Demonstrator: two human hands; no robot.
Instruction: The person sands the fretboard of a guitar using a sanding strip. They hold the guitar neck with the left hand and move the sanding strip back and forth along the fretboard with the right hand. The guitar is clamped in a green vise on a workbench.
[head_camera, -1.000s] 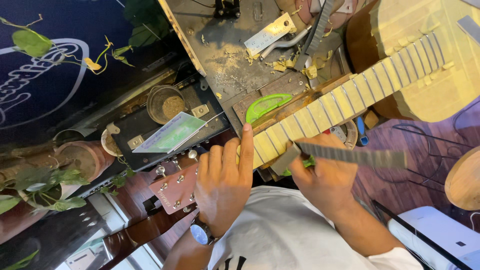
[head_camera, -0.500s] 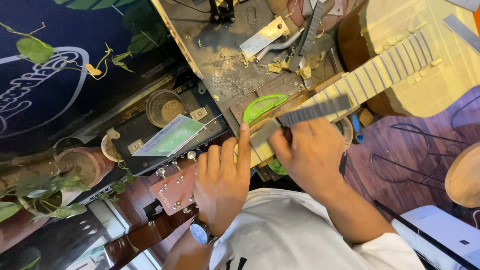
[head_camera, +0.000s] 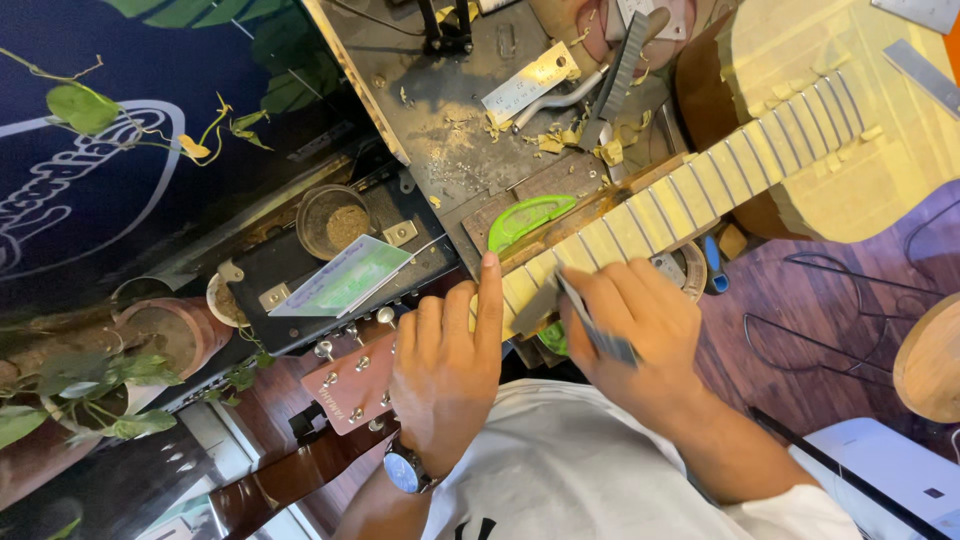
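- Head view: a guitar neck (head_camera: 650, 215) runs slantwise from the headstock (head_camera: 350, 385) near the person's chest up to the pale body (head_camera: 850, 120) at top right; its fretboard faces up and looks masked with pale tape between the frets.
- The right hand (head_camera: 630, 335) is clenched around a thin grey file (head_camera: 592, 325), which lies tilted across the neck at the low frets.
- The left hand (head_camera: 450, 365) grasps nothing: it lies flat on the neck beside the headstock, forefinger stretched out and pointing up along the neck's edge. A watch (head_camera: 405, 468) sits on that wrist.
- A green curved plastic tool (head_camera: 525, 218) lies just beside the neck, on the far side.
- Past it, the desk (head_camera: 430, 110) is scuffed and strewn with wood chips; a steel ruler (head_camera: 530, 82) and a dark file (head_camera: 620, 60) lie on it.
- To the left a round tin (head_camera: 335, 222) and a greenish card (head_camera: 345, 280) rest on a black case (head_camera: 300, 290).
- Potted leaves (head_camera: 80, 375) fill the lower left.
- A blue-handled tool (head_camera: 714, 265) shows under the neck.
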